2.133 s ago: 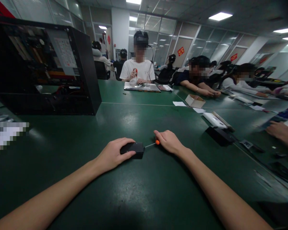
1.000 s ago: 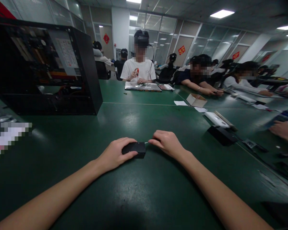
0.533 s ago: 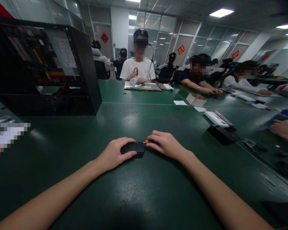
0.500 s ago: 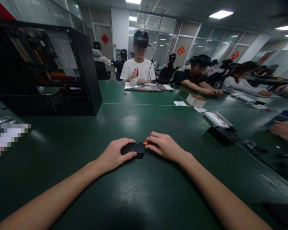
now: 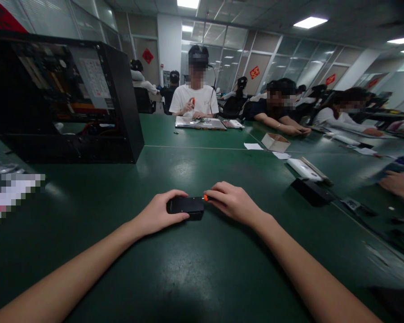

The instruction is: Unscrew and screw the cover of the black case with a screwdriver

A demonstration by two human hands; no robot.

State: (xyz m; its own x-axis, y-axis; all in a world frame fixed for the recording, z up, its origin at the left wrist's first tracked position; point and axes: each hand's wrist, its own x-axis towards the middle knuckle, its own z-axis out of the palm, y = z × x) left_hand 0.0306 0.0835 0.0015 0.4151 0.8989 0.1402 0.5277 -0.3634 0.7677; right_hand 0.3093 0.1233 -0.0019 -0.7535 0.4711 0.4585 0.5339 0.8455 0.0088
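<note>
Green table (image 5: 202,269) ahead of me: my left hand (image 5: 158,213) is clamped round the small black box (image 5: 186,206), lying flat. My right hand (image 5: 234,202), fingers pinched closed, presses an orange-tipped screwdriver (image 5: 205,197) against the box's right end; the box looks unopened, so most work remains.

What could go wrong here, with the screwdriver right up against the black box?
1. The left hand only steadies the small black box on the smooth green table; a sideways push may slide it.
2. The right hand hides most of the orange screwdriver, so its tip could slip off unseen and scratch the box or jab the left fingers.
</note>
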